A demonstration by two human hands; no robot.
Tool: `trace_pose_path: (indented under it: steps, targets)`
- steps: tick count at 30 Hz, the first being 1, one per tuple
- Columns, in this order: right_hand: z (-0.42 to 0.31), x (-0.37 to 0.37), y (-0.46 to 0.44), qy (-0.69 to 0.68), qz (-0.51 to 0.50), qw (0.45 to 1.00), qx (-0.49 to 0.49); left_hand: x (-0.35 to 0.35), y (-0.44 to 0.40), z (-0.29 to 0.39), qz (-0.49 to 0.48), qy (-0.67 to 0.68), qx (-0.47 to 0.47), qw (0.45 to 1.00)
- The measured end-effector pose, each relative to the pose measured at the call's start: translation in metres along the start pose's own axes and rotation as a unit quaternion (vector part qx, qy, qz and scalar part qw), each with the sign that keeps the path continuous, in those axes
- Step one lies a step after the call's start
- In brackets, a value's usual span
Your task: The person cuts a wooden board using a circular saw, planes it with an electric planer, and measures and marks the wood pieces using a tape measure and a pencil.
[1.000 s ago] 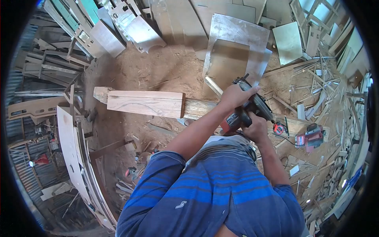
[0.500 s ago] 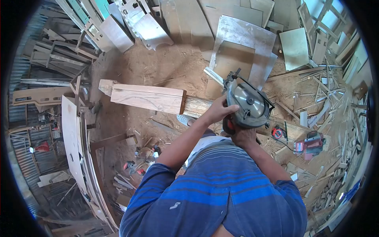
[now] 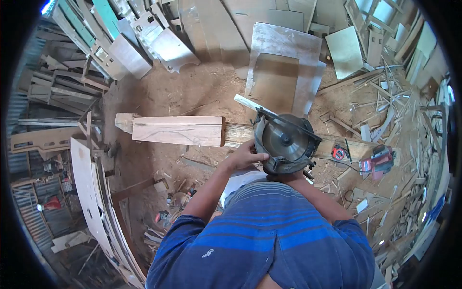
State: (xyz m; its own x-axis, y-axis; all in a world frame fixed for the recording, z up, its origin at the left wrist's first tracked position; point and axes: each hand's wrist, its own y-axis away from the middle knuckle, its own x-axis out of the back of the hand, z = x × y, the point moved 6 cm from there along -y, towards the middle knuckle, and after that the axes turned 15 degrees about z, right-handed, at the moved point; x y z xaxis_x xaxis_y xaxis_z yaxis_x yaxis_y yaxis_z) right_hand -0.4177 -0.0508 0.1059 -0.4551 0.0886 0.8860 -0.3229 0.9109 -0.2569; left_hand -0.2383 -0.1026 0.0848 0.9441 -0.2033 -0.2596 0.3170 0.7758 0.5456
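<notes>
The saw [image 3: 286, 142], edge-on a second ago, now shows its blade disc to the camera, at the centre of the frame above the beam [image 3: 328, 144]. The left hand [image 3: 248, 156], partly curled, grips its guard's rim. The right hand [image 3: 292, 176] is mostly hidden beneath; its grip cannot be told.

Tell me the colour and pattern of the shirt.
The shirt is dark blue with brighter blue horizontal stripes, seen best in the current head view.
</notes>
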Motion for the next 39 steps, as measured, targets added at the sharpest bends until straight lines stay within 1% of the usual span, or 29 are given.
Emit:
trace_pose_path:
  steps: [2, 3, 6, 8, 10, 12, 13, 15, 17, 18, 20, 22, 24, 25, 28, 29, 30, 31, 32, 33, 34, 35, 36, 37, 39]
  targets:
    - [-0.004, -0.011, 0.003, -0.009, 0.019, 0.999, -0.036, 0.000, 0.005, -0.004, -0.025, 0.005, -0.004, 1.000]
    - [-0.005, -0.019, 0.010, 0.019, -0.047, 0.998, -0.047, -0.003, 0.006, 0.000, -0.023, 0.001, 0.007, 1.000]
    - [-0.003, -0.040, 0.030, -0.001, -0.071, 0.994, -0.083, -0.004, -0.003, -0.001, -0.054, -0.015, -0.022, 0.998]
    - [-0.016, -0.021, 0.032, 0.007, -0.063, 0.989, -0.133, -0.002, -0.006, -0.001, -0.070, -0.022, -0.027, 0.997]
    - [-0.022, -0.003, 0.043, -0.001, -0.023, 0.986, -0.168, 0.002, -0.010, -0.007, -0.074, -0.042, -0.037, 0.996]
    - [-0.023, 0.012, 0.058, -0.028, 0.055, 0.982, -0.177, 0.009, -0.016, -0.012, -0.058, -0.082, -0.056, 0.993]
    - [-0.034, 0.038, 0.051, -0.006, 0.134, 0.986, -0.100, 0.009, -0.014, -0.008, -0.051, -0.070, -0.063, 0.994]
    - [-0.023, 0.061, 0.068, -0.019, 0.222, 0.953, -0.204, 0.009, -0.012, 0.004, -0.058, -0.095, -0.081, 0.990]
    - [-0.007, 0.083, 0.087, -0.016, 0.297, 0.906, -0.303, 0.004, -0.004, 0.012, -0.056, -0.096, -0.090, 0.990]
    - [0.005, 0.085, 0.091, -0.079, 0.308, 0.876, -0.363, 0.003, -0.003, 0.011, -0.053, -0.104, -0.094, 0.989]
    - [0.031, 0.084, 0.096, -0.209, 0.322, 0.794, -0.471, 0.003, -0.003, 0.010, -0.040, -0.120, -0.103, 0.987]
    - [0.051, 0.074, 0.091, -0.341, 0.180, 0.782, -0.490, 0.003, -0.007, 0.003, -0.043, -0.105, -0.087, 0.990]
    - [0.068, 0.065, 0.088, -0.458, 0.017, 0.746, -0.483, 0.006, -0.009, -0.005, -0.032, -0.090, -0.080, 0.992]
    - [0.072, 0.060, 0.083, -0.479, -0.033, 0.756, -0.444, 0.008, -0.009, -0.009, -0.021, -0.082, -0.078, 0.993]
    - [0.080, 0.065, 0.068, -0.499, -0.139, 0.765, -0.383, 0.004, -0.001, -0.017, 0.030, -0.037, -0.093, 0.995]
    - [0.084, 0.066, 0.067, -0.494, -0.145, 0.765, -0.387, 0.004, 0.001, -0.019, 0.044, -0.027, -0.096, 0.994]
    - [0.088, 0.066, 0.067, -0.473, -0.150, 0.777, -0.388, 0.001, 0.004, -0.021, 0.056, -0.017, -0.099, 0.993]
    - [0.091, 0.066, 0.068, -0.450, -0.154, 0.789, -0.388, -0.002, 0.008, -0.021, 0.087, -0.018, -0.131, 0.987]
    - [0.095, 0.066, 0.067, -0.426, -0.158, 0.802, -0.388, -0.005, 0.010, -0.022, 0.099, -0.015, -0.139, 0.985]
    - [0.097, 0.068, 0.066, -0.382, -0.156, 0.829, -0.377, -0.007, 0.012, -0.022, 0.112, -0.011, -0.148, 0.983]
    - [0.096, 0.077, 0.058, -0.284, -0.126, 0.896, -0.316, -0.008, 0.015, -0.023, 0.125, -0.007, -0.156, 0.980]
    - [0.090, 0.087, 0.051, -0.184, -0.093, 0.946, -0.250, -0.010, 0.018, -0.025, 0.136, 0.000, -0.159, 0.978]
    - [0.085, 0.094, 0.048, -0.082, -0.056, 0.979, -0.178, -0.011, 0.020, -0.027, 0.148, 0.007, -0.161, 0.976]
    - [0.088, 0.090, 0.052, -0.085, -0.022, 0.980, -0.177, -0.013, 0.021, -0.028, 0.158, 0.013, -0.164, 0.974]
    - [0.091, 0.093, 0.053, -0.104, -0.015, 0.982, -0.154, -0.017, 0.024, -0.029, 0.169, 0.019, -0.175, 0.970]
